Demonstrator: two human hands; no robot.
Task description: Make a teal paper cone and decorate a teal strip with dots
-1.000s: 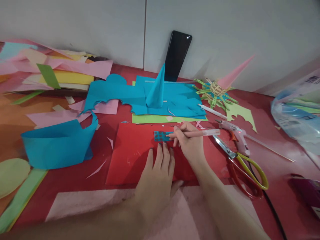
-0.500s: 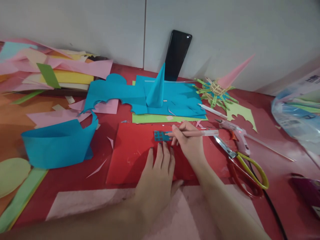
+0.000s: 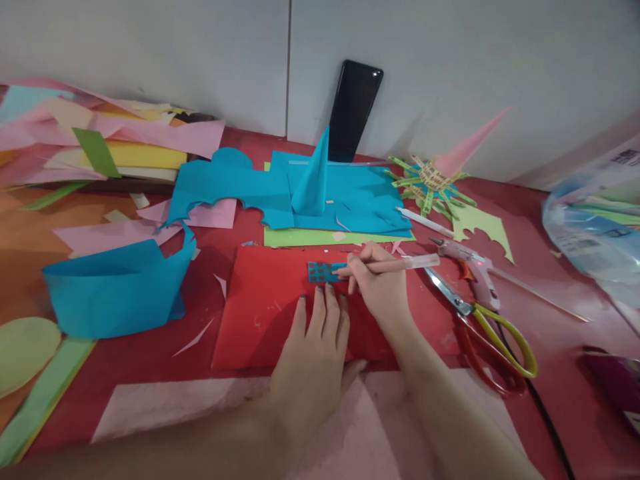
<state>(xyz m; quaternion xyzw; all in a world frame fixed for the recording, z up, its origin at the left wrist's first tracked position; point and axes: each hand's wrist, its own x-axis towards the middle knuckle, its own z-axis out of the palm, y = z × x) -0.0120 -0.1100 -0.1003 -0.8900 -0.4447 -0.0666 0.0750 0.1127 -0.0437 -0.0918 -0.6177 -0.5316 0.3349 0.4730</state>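
A small blue paper piece (image 3: 321, 272) with rows of dark drawn squares lies on a red sheet (image 3: 260, 320). My left hand (image 3: 317, 347) is spread flat on the sheet, its fingertips at the piece's lower edge. Pinched in my right hand (image 3: 377, 283) is a pink pen (image 3: 395, 265), slanting down to the left with its tip on the right part of the blue piece. Part of that piece is hidden behind the tip and fingers.
Scissors (image 3: 467, 310) and a pink glue gun (image 3: 470, 263) lie at right. Behind stand a blue paper cone (image 3: 314, 180), a phone (image 3: 356, 110) against the wall, and a pink-coned paper figure (image 3: 435, 177). A blue paper loop (image 3: 115, 293) and paper scraps (image 3: 150, 143) are at left.
The pen tip and my right hand have shifted slightly to the right along the blue piece, with more dark marks showing there. My left hand stays in place.
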